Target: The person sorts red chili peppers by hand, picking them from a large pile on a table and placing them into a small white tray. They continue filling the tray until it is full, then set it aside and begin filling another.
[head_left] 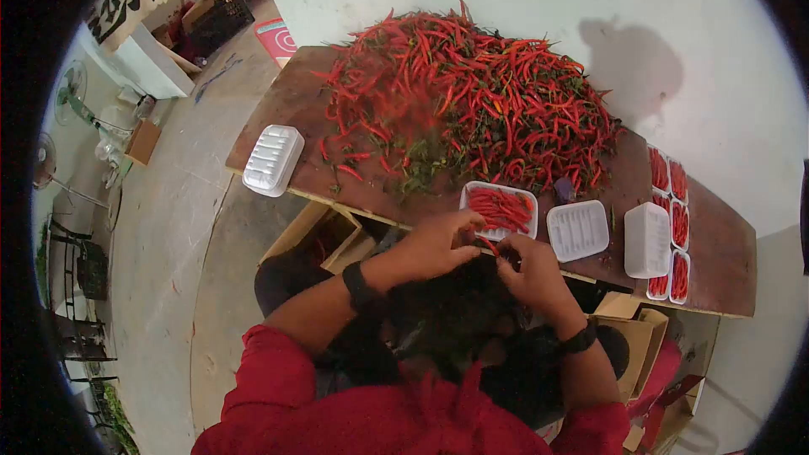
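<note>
A red chili pepper (489, 246) is pinched at one end between the thumb and fingers of my right hand (535, 274), just off the table's front edge. Close by on the left, my left hand (442, 243) has its thumb and curved fingers apart, and I see nothing between them. Directly beyond both hands is a white tray (534, 217) with red chilies (499, 207) laid in it. A large heap of red chilies (506, 93) with green stems covers the back of the brown table (371, 194).
Beside the filled tray lies a white tray (578, 231). Stacked white trays (647, 240) stand farther right, next to several chili-filled trays (679, 223). More stacked trays (273, 160) sit at the left edge. Cardboard boxes (645, 345) are below the table.
</note>
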Demonstrator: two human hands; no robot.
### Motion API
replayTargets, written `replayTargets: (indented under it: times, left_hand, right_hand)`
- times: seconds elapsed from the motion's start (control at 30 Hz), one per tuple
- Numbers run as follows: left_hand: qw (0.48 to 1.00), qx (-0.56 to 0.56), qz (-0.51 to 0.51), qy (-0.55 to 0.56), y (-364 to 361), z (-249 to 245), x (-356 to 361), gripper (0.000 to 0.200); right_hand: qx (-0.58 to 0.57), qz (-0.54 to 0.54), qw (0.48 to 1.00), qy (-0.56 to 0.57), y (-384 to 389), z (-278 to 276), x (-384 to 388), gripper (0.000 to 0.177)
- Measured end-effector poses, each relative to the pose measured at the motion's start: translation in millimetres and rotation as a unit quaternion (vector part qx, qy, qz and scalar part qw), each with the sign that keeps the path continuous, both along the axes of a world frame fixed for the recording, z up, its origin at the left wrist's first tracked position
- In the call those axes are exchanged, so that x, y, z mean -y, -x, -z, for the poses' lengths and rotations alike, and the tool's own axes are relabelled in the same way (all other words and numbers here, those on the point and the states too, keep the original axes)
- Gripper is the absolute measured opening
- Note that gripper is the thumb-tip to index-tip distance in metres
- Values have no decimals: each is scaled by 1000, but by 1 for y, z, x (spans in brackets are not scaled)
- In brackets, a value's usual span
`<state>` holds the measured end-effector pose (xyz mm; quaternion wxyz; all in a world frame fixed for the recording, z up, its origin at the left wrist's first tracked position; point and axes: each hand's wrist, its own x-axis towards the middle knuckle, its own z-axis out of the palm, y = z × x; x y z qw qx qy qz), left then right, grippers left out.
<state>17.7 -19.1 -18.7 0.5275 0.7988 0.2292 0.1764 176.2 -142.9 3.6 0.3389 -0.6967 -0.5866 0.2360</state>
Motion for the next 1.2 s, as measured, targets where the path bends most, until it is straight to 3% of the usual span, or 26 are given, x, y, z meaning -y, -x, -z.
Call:
replayTargets:
  times: [0.03,0.1,0.4,0.5,0.57,0.77,1.2]
  left_hand:
    - [1000,0,0,0,-1,4,-2,25]
    - [983,-4,56,-176,-2,13,-6,23]
    - [981,25,19,-194,-11,15,0,15]
    - [983,1,33,-183,-14,17,-1,15]
    - [981,-1,21,-191,-17,19,0,13]
    - [977,-7,-10,-214,-23,26,-5,15]
    - [961,-23,-15,-274,-28,27,-11,16]
  right_hand:
    - [13,-11,1000,22,-2,1,1,17]
    - [25,-22,998,46,-4,5,2,18]
    - [11,6,1000,3,-15,8,1,18]
    - [61,9,998,-23,-19,10,-2,15]
    - [174,-22,984,-21,-22,7,-5,12]
    - [262,-16,963,-66,-30,25,-10,10]
    - [289,-14,957,-37,-34,34,-18,13]
